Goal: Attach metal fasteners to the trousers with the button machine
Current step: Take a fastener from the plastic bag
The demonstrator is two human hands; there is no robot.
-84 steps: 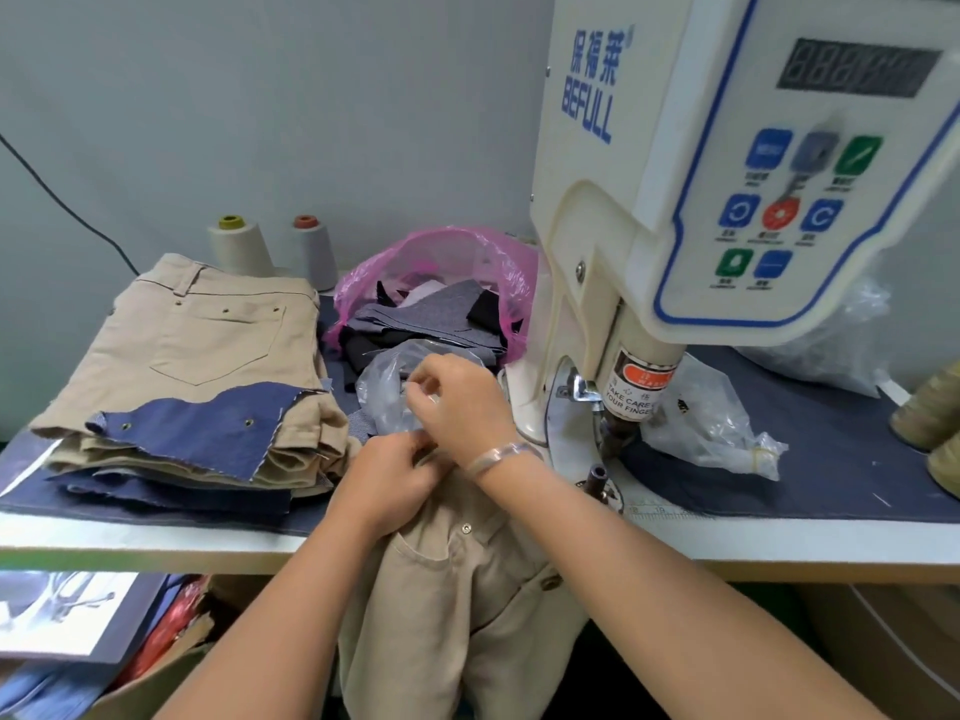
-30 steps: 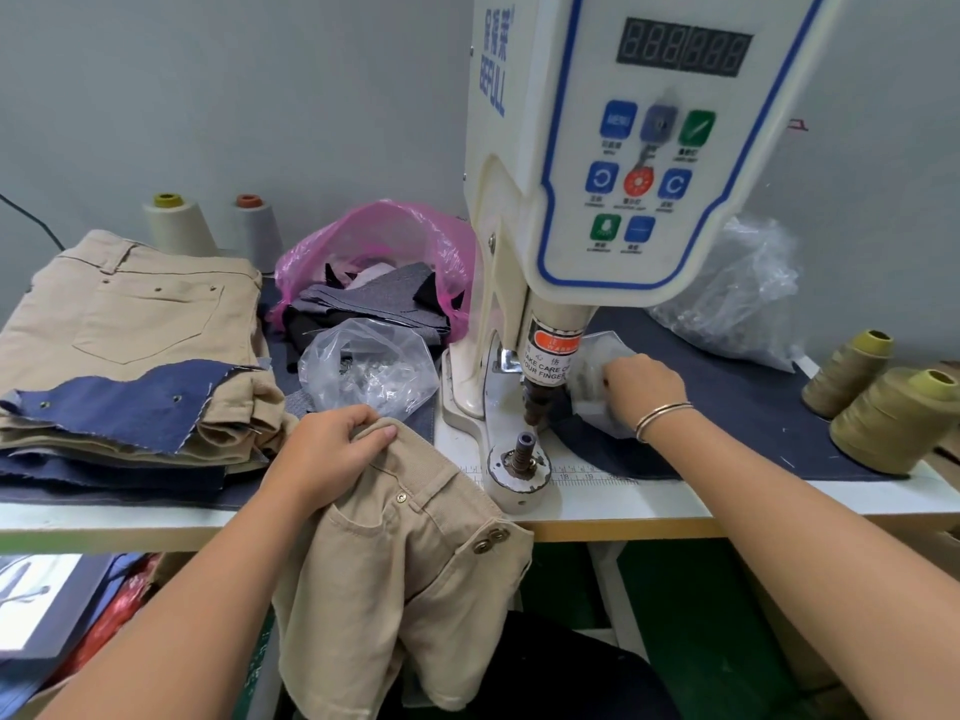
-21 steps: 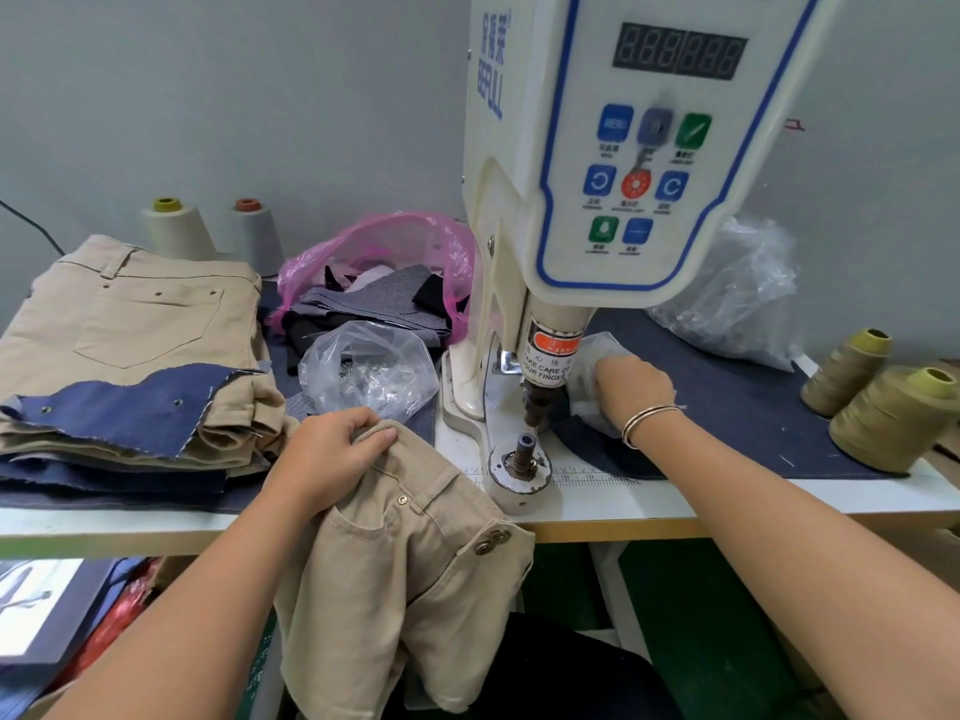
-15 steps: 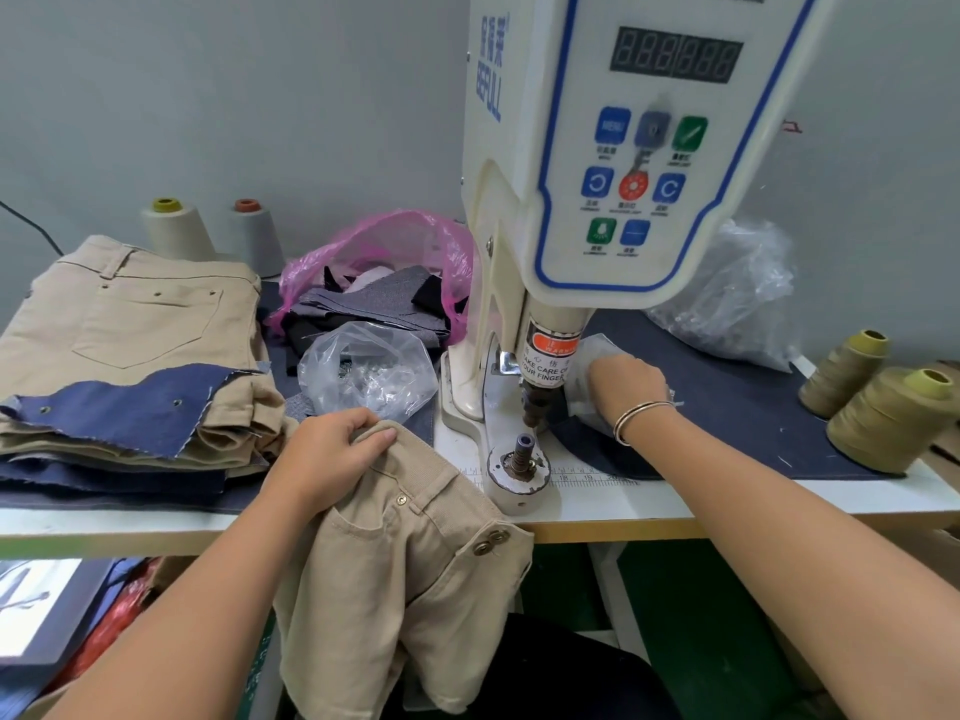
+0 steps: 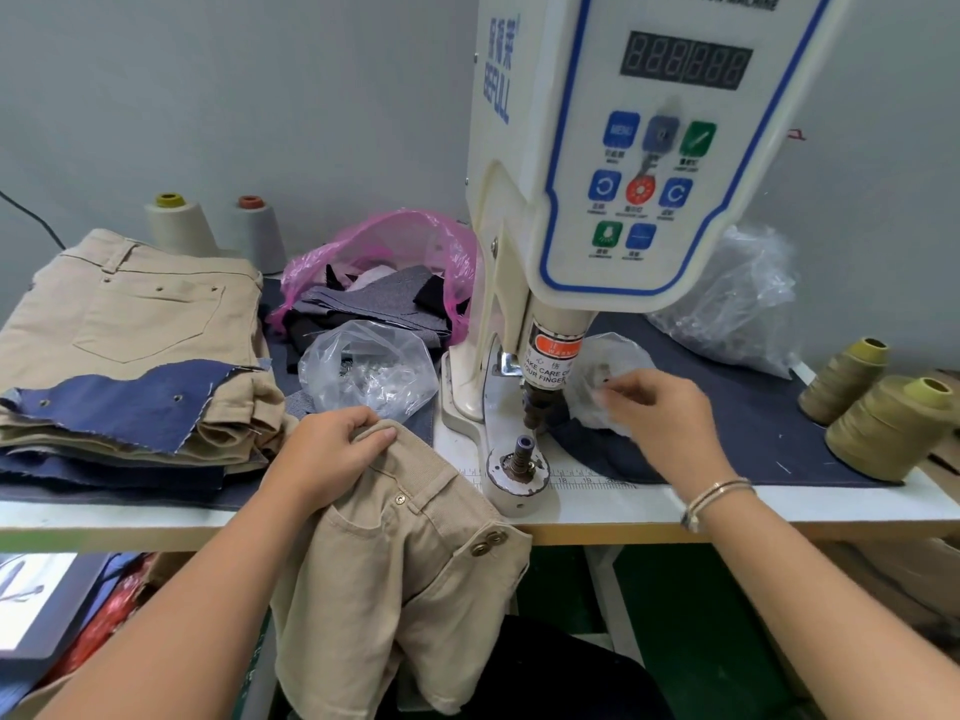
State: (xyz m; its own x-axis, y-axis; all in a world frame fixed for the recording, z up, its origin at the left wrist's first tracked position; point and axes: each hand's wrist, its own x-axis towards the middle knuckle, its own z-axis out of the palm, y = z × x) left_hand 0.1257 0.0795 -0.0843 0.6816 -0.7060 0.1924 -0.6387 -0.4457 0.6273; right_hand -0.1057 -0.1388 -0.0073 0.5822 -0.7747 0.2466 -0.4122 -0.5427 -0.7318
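Note:
My left hand (image 5: 332,452) grips the waistband of beige trousers (image 5: 405,569) that hang over the table's front edge, left of the button machine (image 5: 597,189). The machine's lower die (image 5: 521,454) stands bare under the punch (image 5: 540,402). My right hand (image 5: 660,413) is raised beside a small clear bag (image 5: 608,366) to the right of the punch, fingers pinched together over its opening; whether they hold a fastener is too blurred to tell. A bracelet sits on that wrist.
A second clear bag of metal fasteners (image 5: 369,371) lies left of the machine, a pink bag of fabric scraps (image 5: 384,283) behind it. Folded beige trousers with a blue denim piece (image 5: 119,345) are stacked at left. Thread cones (image 5: 883,413) stand at right.
My right hand has lifted out of the small clear bag and drawn back toward me. The left hand still holds the waistband in the same place.

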